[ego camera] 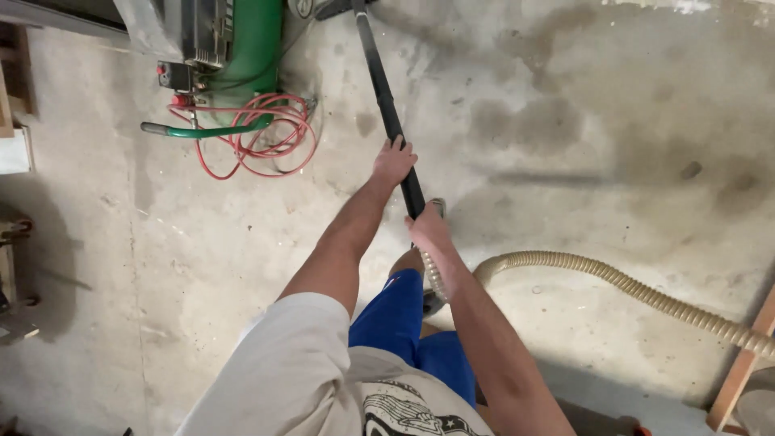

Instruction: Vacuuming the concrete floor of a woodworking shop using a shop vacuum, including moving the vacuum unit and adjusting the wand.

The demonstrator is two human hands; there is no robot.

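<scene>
A long black vacuum wand [379, 85] slants from the top of the view down toward me over a stained concrete floor [565, 145]. My left hand [393, 161] grips the wand partway along it. My right hand [428, 228] holds its lower end, where a ribbed beige hose [613, 278] joins and curves off to the right. The wand's head at the top edge is mostly out of view.
A green air compressor [242, 48] with a coiled red hose [266, 137] stands at the upper left. Wooden pieces lie along the left edge, and a wooden board [743, 363] leans at the lower right. My blue shorts and white shirt fill the bottom.
</scene>
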